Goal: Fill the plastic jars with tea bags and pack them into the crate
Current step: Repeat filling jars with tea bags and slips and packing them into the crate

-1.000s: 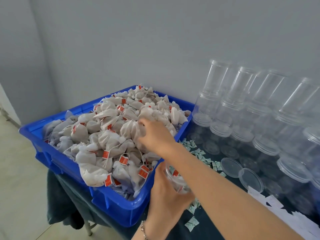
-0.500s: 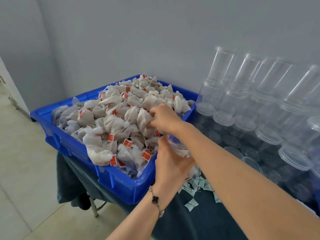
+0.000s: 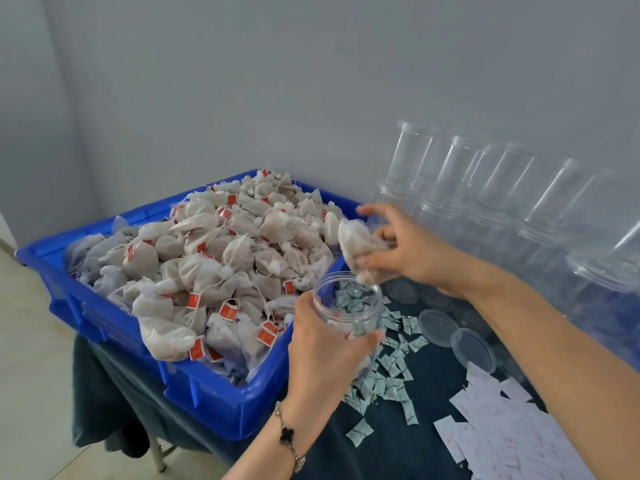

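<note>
I see the counter point(image 3: 408, 455) under a dark cloth. Blue crate point(image 3: 207, 396) at left, heaped with tea bags point(image 3: 207, 268). Empty jars point(image 3: 485, 202) stacked along the wall at right, two lids point(image 3: 453, 337) nearby. My left hand point(image 3: 325, 344) wraps an open jar point(image 3: 348, 306) beside the crate. My right hand point(image 3: 412, 251) pinches one bag point(image 3: 360, 247) just above its mouth.

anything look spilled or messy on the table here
Mostly the small white-green sachets: they lie strewn loose over the dark tablecloth by the blue crate, some under the jar in the left hand. Two lids lie loose nearby. No breakage shows.
</note>
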The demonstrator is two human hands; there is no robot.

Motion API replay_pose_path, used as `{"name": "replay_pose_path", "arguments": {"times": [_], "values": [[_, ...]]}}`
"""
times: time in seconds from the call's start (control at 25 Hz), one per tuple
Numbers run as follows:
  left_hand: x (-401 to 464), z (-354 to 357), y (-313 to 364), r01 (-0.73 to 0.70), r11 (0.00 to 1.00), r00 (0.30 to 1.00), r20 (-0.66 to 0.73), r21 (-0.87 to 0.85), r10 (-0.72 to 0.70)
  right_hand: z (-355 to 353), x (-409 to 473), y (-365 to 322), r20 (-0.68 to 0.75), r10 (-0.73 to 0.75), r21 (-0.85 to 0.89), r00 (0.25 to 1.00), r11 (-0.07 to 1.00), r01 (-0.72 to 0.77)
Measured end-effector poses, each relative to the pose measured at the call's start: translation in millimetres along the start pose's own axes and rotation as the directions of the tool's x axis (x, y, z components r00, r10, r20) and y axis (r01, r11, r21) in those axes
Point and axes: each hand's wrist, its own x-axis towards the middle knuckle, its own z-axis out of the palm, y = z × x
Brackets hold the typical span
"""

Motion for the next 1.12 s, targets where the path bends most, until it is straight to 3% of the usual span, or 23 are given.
{"name": "replay_pose_path", "arguments": {"times": [0.08, 0.12, 0.32, 0.48, 0.6, 0.68, 0.88, 1.04, 1.12], "values": [[0, 2, 0, -0.001, 1.0, 1.0, -0.01, 0.028, 0.002, 6, -8, 0, 0.129, -0.035, -0.36, 0.991, 0.93, 0.079], [0, 2, 0, -0.003, 0.999, 1.0, -0.017, 0.035, 0.004, 11, -9, -3, 0.166, -0.042, -0.455, 0.985, 0.883, 0.114], [-2, -2, -5, -0.008, 0.997, 0.999, -0.037, 0.075, 0.011, 27, 7, -32, 0.111, -0.109, -0.498, 0.988, 0.854, 0.15], [-2, -10, -11, -0.034, 0.995, 0.999, 0.01, 0.094, 0.034, 59, 38, -43, 0.074, -0.245, -0.535, 0.967, 0.808, 0.246], [-2, -13, -13, -0.012, 0.99, 0.999, 0.036, 0.142, 0.007, 94, 63, -34, 0.151, -0.181, -0.58, 0.972, 0.78, 0.235], [-2, -14, -12, -0.022, 0.985, 0.999, 0.05, 0.172, 0.014, 110, 74, -24, 0.14, -0.127, -0.572, 0.982, 0.799, 0.185], [-1, -12, -15, -0.061, 0.974, 0.998, 0.048, 0.217, 0.051, 99, 74, -12, -0.092, -0.132, -0.44, 0.987, 0.894, 0.079], [-1, -8, -16, -0.069, 0.98, 0.998, 0.012, 0.188, 0.068, 44, 35, -23, -0.283, -0.22, -0.226, 0.934, 0.961, 0.158], [-1, -2, -14, -0.07, 0.982, 0.997, -0.005, 0.178, 0.072, 19, 9, -21, -0.25, -0.217, -0.188, 0.944, 0.967, 0.172]]}}
